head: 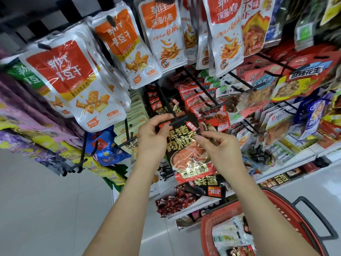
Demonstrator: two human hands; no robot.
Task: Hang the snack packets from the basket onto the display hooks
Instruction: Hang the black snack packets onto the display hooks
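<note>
I hold a black snack packet (pixel 181 145) with gold lettering and a red panel up at the tip of a black display hook (pixel 178 121). My left hand (pixel 154 139) pinches the packet's top left corner beside the hook's crossbar. At the packet's right edge, my right hand (pixel 219 150) pinches it with thumb and fingers. More black packets hang further back on the same hook. The red basket (pixel 208 231) stands at the lower right with several packets inside.
White and orange packets (pixel 73 80) hang on upper hooks to the left and above. Red, blue and yellow packets (pixel 295 93) fill hooks on the right. Shelves of small goods (pixel 177 202) sit below. Grey floor lies at the left.
</note>
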